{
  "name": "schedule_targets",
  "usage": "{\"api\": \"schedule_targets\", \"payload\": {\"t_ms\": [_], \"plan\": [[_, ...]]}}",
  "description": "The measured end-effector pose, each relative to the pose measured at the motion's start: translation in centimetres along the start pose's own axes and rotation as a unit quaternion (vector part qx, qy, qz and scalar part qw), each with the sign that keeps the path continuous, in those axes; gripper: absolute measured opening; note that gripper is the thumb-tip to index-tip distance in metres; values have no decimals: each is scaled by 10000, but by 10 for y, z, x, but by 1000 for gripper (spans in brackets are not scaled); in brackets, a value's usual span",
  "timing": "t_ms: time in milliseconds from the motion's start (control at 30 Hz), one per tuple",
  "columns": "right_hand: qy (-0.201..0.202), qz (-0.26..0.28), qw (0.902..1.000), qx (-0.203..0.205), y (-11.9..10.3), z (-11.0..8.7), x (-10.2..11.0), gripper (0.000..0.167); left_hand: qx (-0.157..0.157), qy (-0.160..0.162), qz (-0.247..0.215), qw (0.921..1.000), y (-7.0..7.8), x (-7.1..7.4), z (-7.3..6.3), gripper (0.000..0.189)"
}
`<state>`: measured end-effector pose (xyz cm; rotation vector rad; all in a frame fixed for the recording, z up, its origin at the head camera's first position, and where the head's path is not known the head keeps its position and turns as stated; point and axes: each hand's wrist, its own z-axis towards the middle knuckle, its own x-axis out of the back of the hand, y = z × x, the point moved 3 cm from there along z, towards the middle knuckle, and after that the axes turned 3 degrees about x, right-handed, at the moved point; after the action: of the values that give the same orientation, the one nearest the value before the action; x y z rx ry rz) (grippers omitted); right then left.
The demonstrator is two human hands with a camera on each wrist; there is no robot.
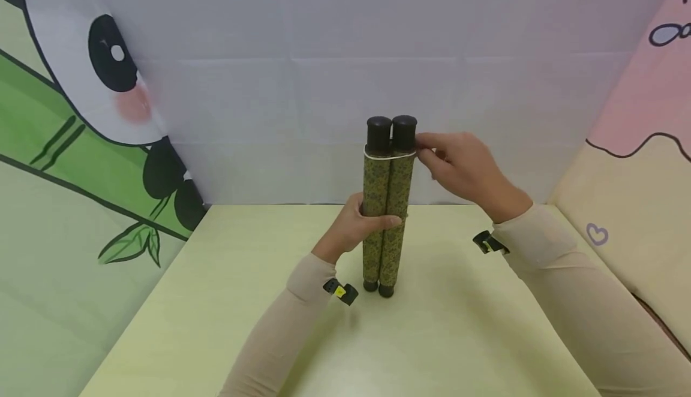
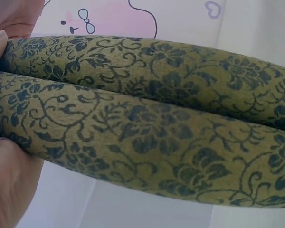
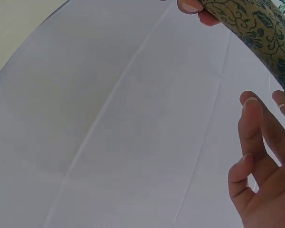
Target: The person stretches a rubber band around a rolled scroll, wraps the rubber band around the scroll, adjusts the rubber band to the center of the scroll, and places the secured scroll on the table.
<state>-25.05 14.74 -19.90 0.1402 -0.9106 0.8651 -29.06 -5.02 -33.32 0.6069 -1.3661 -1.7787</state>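
A double-rolled scroll point(image 1: 397, 199) stands nearly upright over the table in the head view. Green-gold fabric with dark floral patterns covers both rolls, and black knobs point(image 1: 379, 133) cap their ends. A thin white cord point(image 1: 378, 158) loops around the rolls below the top knobs. My left hand point(image 1: 348, 226) grips both rolls at mid-length, its thumb across the front. At the upper right, my right hand point(image 1: 464, 166) pinches the cord's side with thumb and index finger, beside the right knob. The pinch itself is partly hidden in the right wrist view, where other fingers point(image 3: 251, 118) show loosely bent.
A pale yellow table point(image 1: 243, 301) lies beneath the scroll. Behind it hangs a whitish backdrop point(image 1: 243, 97), with a cartoon panda panel point(image 1: 65, 85) at left and a pink and cream panel point(image 1: 637, 103) at right. Each sleeve carries a small black wrist camera point(image 1: 341, 292).
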Motion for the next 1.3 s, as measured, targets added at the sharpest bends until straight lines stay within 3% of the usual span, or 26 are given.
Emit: {"api": "schedule_targets", "payload": {"t_ms": [233, 533, 767, 1000, 1100, 1300], "plan": [[-133, 107, 9998, -85, 1, 3, -3, 30, -143, -42, 10, 9999, 3, -1, -2, 32], [323, 206, 9993, 54, 8, -11, -8, 24, -122, 28, -14, 9999, 0, -2, 3, 52], [1217, 282, 9885, 857, 12, -28, -14, 18, -19, 232, 59, 9997, -2, -5, 2, 39], [1633, 917, 9675, 1701, -13, -31, -13, 14, 25, 122, 165, 9998, 5, -15, 2, 40], [1599, 732, 9679, 1797, -31, -26, -16, 11, -89, 128, 249, 9996, 8, -15, 0, 39], [1479, -402, 9730, 1724, -63, -21, -28, 6, -404, 192, 727, 9964, 11, -17, -4, 36]]}}
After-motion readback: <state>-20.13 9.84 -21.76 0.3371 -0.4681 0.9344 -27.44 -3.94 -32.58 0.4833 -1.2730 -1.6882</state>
